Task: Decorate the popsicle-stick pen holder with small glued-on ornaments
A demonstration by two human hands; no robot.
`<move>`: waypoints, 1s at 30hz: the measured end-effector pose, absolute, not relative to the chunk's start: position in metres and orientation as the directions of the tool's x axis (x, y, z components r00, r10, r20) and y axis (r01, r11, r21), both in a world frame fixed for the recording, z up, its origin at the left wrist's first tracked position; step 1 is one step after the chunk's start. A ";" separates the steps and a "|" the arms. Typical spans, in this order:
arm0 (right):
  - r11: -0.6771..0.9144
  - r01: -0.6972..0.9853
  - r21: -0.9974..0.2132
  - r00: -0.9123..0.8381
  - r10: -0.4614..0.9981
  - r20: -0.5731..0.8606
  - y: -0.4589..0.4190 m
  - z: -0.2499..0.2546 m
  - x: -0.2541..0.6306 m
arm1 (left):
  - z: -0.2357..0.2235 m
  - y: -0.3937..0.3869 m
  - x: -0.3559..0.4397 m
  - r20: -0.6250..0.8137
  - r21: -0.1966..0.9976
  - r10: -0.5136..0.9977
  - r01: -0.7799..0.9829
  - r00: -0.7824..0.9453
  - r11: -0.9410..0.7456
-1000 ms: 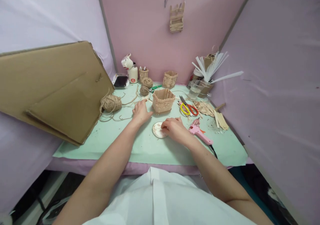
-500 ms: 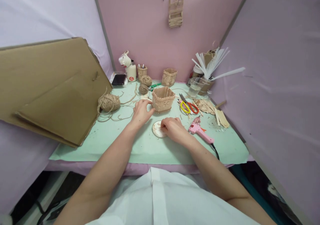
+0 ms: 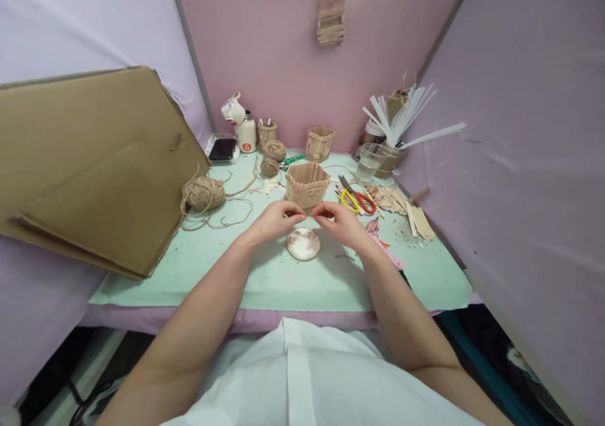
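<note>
Both hands are pinched close together in front of a small wooden-stick basket [image 3: 307, 186], which stands upright on the table. My left hand [image 3: 280, 219] has thumb and fingertips pressed together; whatever is between them is too small to make out. Mirroring it, my right hand [image 3: 338, 222] also pinches, a short gap from the left fingertips. Just below the hands lies a round white dish [image 3: 303, 244] with brownish specks on it. A pink glue gun [image 3: 390, 254] lies partly hidden behind my right forearm.
Scissors [image 3: 357, 200] with yellow and red handles and wood pieces [image 3: 387, 199] lie to the right. At left, a twine ball [image 3: 204, 193] sits by a leaning cardboard sheet [image 3: 104, 167]. A clear plastic cup [image 3: 370, 162] and another basket [image 3: 319, 144] stand farther back.
My right hand has lifted off the white dish and moved forward to the basket's front. My left hand has come from the basket's left side toward it, fingers now pinched.
</note>
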State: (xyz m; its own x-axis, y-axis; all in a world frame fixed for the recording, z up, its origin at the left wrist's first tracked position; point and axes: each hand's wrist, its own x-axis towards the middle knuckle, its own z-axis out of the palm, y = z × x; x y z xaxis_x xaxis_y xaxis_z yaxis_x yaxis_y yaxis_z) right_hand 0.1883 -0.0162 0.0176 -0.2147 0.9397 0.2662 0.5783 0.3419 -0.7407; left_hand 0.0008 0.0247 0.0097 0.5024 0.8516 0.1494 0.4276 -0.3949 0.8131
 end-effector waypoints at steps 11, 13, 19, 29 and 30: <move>0.353 0.427 -0.833 -0.211 0.934 0.287 -0.014 0.021 0.181 | 0.016 0.017 0.005 0.164 0.861 0.865 0.360 0.475 -0.361; 0.327 0.334 -0.884 -0.124 0.945 0.303 -0.012 0.019 0.178 | 0.017 0.017 0.005 0.187 0.885 0.876 0.310 0.445 -0.346; 0.234 0.193 -0.953 -0.024 0.972 0.234 -0.012 0.017 0.174 | 0.017 0.016 0.007 0.204 0.924 0.894 0.225 0.398 -0.310; 0.273 0.072 -0.959 0.071 0.958 0.278 -0.011 0.014 0.182 | 0.011 0.021 0.003 0.210 0.774 0.859 0.457 0.467 -0.438; 0.279 0.063 -0.958 0.084 0.955 0.284 -0.011 0.015 0.183 | 0.010 0.022 0.001 0.224 0.741 0.847 0.480 0.482 -0.469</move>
State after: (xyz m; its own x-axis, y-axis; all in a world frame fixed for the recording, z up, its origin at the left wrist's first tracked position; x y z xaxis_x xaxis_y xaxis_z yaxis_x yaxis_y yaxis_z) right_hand 0.1829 -0.0108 0.0148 0.0841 0.9551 0.2839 0.0628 0.2793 -0.9581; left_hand 0.0012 0.0221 0.0101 0.4822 0.8469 0.2240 0.4797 -0.4692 0.7415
